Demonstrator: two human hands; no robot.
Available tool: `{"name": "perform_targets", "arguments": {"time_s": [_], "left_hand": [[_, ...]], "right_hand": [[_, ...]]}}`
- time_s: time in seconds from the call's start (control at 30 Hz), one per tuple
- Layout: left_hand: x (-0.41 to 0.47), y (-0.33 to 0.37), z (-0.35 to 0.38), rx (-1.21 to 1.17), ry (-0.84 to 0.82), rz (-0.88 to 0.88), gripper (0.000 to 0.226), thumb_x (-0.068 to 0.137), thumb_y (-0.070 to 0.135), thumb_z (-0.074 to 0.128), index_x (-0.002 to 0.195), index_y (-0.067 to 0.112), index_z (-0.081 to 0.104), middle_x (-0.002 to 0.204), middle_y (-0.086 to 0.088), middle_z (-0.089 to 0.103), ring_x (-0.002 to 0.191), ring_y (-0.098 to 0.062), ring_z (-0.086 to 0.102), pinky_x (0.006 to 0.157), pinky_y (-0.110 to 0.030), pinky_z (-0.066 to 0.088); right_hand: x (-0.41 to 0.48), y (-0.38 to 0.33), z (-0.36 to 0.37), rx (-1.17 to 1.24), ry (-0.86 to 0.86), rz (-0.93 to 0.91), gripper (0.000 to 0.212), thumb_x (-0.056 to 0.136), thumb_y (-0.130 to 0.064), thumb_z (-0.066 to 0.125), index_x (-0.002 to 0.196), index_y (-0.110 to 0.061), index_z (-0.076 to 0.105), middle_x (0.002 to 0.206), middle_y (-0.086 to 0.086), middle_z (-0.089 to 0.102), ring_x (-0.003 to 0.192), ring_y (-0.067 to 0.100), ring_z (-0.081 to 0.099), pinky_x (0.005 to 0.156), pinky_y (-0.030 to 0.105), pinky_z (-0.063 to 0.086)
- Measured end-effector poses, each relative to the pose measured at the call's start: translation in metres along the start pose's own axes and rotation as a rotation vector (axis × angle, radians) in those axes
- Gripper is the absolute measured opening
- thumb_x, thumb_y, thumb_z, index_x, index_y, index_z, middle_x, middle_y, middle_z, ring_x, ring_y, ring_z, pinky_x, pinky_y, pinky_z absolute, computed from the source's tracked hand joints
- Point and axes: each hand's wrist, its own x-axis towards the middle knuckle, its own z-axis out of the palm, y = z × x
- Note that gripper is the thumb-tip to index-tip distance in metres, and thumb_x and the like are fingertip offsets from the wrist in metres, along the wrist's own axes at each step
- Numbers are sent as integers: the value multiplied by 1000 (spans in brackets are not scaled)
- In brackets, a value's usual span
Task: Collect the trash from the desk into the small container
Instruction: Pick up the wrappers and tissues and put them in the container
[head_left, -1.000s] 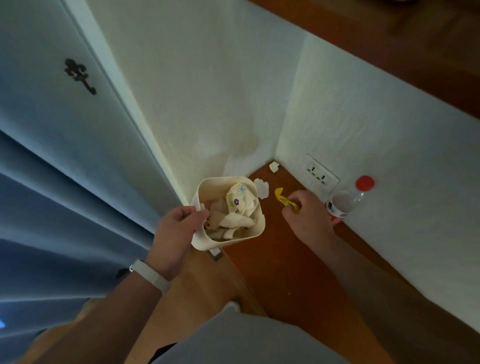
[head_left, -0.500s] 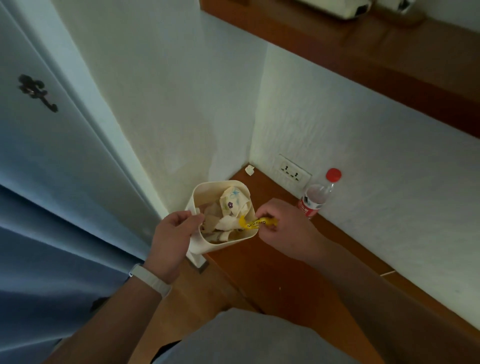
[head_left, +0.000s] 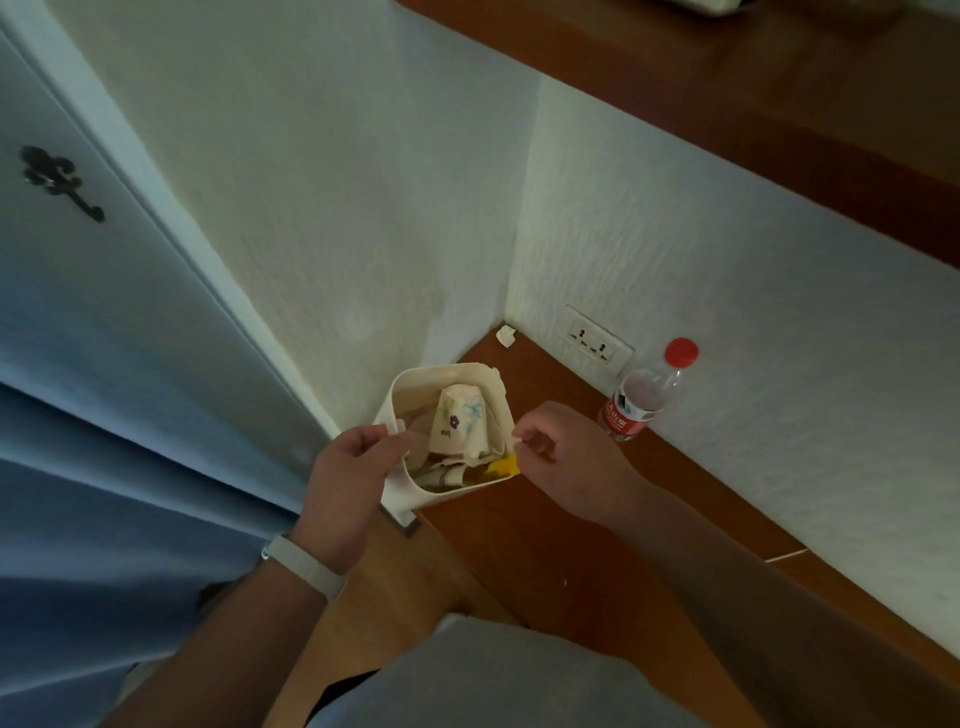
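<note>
Now 1 left hand (head_left: 353, 467) is gripping the left wall of 1 small container (head_left: 441, 370) at the edge of the desk (head_left: 545, 525). Meanwhile 1 right hand (head_left: 566, 457) is curling its fingers at the right rim, and whether they are pinching anything cannot be told. 1 yellow wrapper (head_left: 503, 466), pinched by that hand 0.5 s ago, is now lying at the container's near right corner, while 1 bottle (head_left: 639, 402) and 1 paper scrap (head_left: 505, 335) are staying put on the desk.

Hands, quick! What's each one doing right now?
Left hand: grips the rim of the small cream plastic container.
Right hand: fingers curled beside the yellow wrapper; whether it pinches it cannot be told.
</note>
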Motion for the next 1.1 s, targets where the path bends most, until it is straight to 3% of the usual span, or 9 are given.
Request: {"name": "perform_targets", "arguments": {"time_s": [0.2, 0.37, 0.43, 0.53, 0.67, 0.73, 0.83, 1.0, 1.1], "left_hand": [[0, -2, -3, 35, 37, -9, 13, 91, 22, 70, 99, 12, 74, 93, -11, 73, 84, -20, 67, 65, -26, 51], [-4, -7, -6, 10, 106, -29, 16, 88, 22, 74, 98, 10, 76, 99, -19, 76, 97, -40, 71, 84, -49, 60], [-8, -8, -7, -7, 132, -38, 14, 85, 24, 75, 94, 13, 78, 100, -20, 77, 102, -44, 70, 95, -58, 56], [-16, -10, -8, -40, 167, -63, 6, 88, 19, 74, 89, 15, 78, 98, -20, 77, 100, -45, 71, 94, -59, 56], [-20, -14, -9, -79, 169, -73, 33, 78, 30, 76, 101, 7, 75, 103, -27, 74, 95, -43, 69, 89, -55, 54], [-21, -17, -11, -85, 170, -64, 30, 84, 25, 75, 105, 4, 74, 106, -29, 73, 95, -43, 69, 87, -52, 56], [-24, -20, -12, -91, 209, -61, 36, 78, 30, 75, 103, 5, 75, 105, -27, 74, 102, -49, 69, 94, -61, 56], [-31, -24, -15, -93, 233, -52, 33, 77, 31, 75, 101, 9, 76, 104, -24, 75, 103, -48, 69, 95, -63, 54], [-35, -26, -15, -104, 240, -58, 36, 75, 31, 76, 102, 7, 75, 104, -24, 75, 103, -49, 69, 94, -62, 55]], "right_hand": [[26, 32, 8, 11, 63, 128, 8, 94, -23, 57, 100, -22, 62, 93, -9, 56, 84, 5, 56, 74, 25, 49], [65, 66, 30, -77, -41, 211, 26, 94, -25, 57, 119, -18, 58, 113, -2, 56, 94, 10, 57, 80, 26, 48], [84, 77, 40, -145, -85, 186, 37, 94, -24, 58, 130, -17, 54, 126, 2, 52, 103, 13, 56, 85, 29, 49], [111, 91, 55, -245, -134, 129, 51, 92, -23, 60, 139, -17, 45, 139, 5, 45, 119, 21, 50, 93, 36, 49], [136, 102, 73, -365, -173, 26, 61, 89, -25, 61, 145, -17, 37, 144, 7, 41, 126, 29, 43, 94, 43, 48], [142, 104, 80, -395, -213, 7, 65, 90, -26, 62, 147, -17, 33, 148, 9, 37, 129, 32, 40, 95, 46, 47], [144, 105, 89, -462, -281, -6, 62, 91, -27, 61, 146, -15, 35, 150, 10, 36, 132, 33, 39, 97, 47, 45], [134, 104, 91, -517, -254, -25, 35, 91, -17, 57, 126, -13, 56, 127, 10, 52, 113, 28, 52, 88, 42, 48], [122, 100, 85, -532, -361, 10, 28, 91, -9, 55, 117, -16, 61, 115, 6, 59, 99, 24, 59, 75, 35, 48]]}}
